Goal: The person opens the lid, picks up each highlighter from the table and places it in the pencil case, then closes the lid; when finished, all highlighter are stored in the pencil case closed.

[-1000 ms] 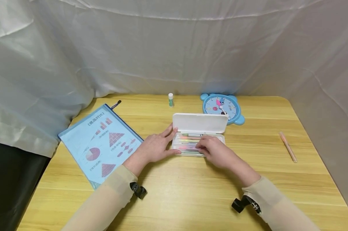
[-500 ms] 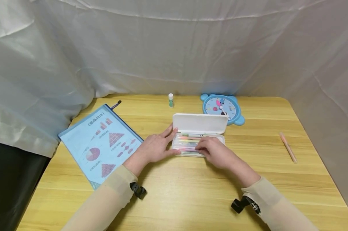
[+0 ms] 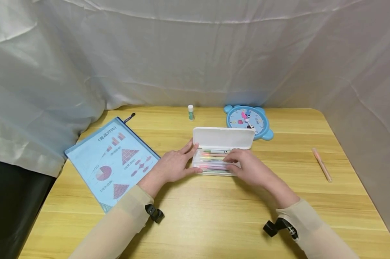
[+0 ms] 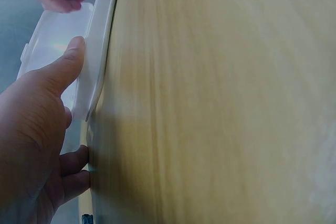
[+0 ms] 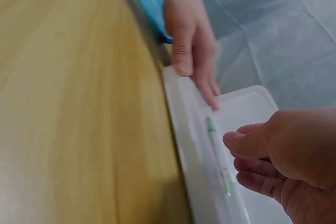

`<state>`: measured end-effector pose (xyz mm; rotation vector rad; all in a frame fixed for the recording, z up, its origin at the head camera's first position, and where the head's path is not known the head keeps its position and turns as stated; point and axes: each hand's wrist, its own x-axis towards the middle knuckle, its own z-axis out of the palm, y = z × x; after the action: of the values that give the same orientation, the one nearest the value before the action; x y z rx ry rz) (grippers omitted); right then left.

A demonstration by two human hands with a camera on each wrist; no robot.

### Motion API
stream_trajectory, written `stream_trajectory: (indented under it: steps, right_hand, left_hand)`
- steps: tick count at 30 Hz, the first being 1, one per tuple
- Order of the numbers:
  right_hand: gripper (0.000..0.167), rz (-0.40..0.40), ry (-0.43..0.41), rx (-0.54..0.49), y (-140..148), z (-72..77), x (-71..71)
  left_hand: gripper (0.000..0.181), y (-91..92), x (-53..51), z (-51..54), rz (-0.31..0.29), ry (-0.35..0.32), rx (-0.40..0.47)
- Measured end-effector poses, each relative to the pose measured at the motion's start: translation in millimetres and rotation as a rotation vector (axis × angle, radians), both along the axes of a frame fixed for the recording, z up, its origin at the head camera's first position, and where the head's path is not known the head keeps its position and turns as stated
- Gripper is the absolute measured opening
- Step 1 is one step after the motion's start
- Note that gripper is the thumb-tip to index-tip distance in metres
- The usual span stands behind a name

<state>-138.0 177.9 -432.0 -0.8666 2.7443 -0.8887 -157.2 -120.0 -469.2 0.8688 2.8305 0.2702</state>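
Note:
A white plastic pencil case (image 3: 223, 138) stands with its lid up, several coloured pens (image 3: 212, 162) lying side by side in its tray. My left hand (image 3: 173, 165) holds the case's left end, thumb at the front edge and fingers toward the back. Over the right part of the tray hovers my right hand (image 3: 250, 167), its thumb and fingers apart. In the right wrist view that hand's fingers are loosely bent with nothing between them, close to a green-tipped pen (image 5: 218, 153) inside the case.
A blue zip document pouch (image 3: 117, 162) lies at the left. Behind the case are a glue stick (image 3: 190, 112) standing upright and a blue toy clock (image 3: 246, 120). One peach-coloured pen (image 3: 322, 164) lies on the table at the right.
My right hand has shifted a little to the right, and its thumb and fingers have parted above the pens. The left hand stays where it was on the case.

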Motion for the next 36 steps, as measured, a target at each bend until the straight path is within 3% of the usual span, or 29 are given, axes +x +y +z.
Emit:
stream_trajectory:
  steps: [3, 13, 19, 31, 36]
  right_hand:
    - [0.020, -0.021, -0.007, -0.042, 9, 4.2, 1.0]
    - [0.021, -0.099, 0.140, -0.153, 69, 10.0, 15.3]
    - [0.021, -0.230, 0.209, -0.130, 117, 13.7, 31.2]
    - [0.018, -0.529, 0.185, -0.111, 207, 17.2, 52.5]
    - [0.021, -0.615, 0.192, -0.105, 237, 10.9, 57.6]
  left_hand:
    - [0.097, 0.1, -0.3, 0.4, -0.003, -0.002, 0.000]
    - [0.098, 2.6, -0.5, 1.2, -0.008, 0.003, 0.002]
    - [0.097, 1.4, 0.0, 0.8, -0.003, 0.007, 0.003]
    - [0.097, -0.6, 1.4, 0.3, 0.001, -0.004, 0.009]
    - [0.097, -0.4, 0.8, -0.3, -0.001, -0.007, 0.011]
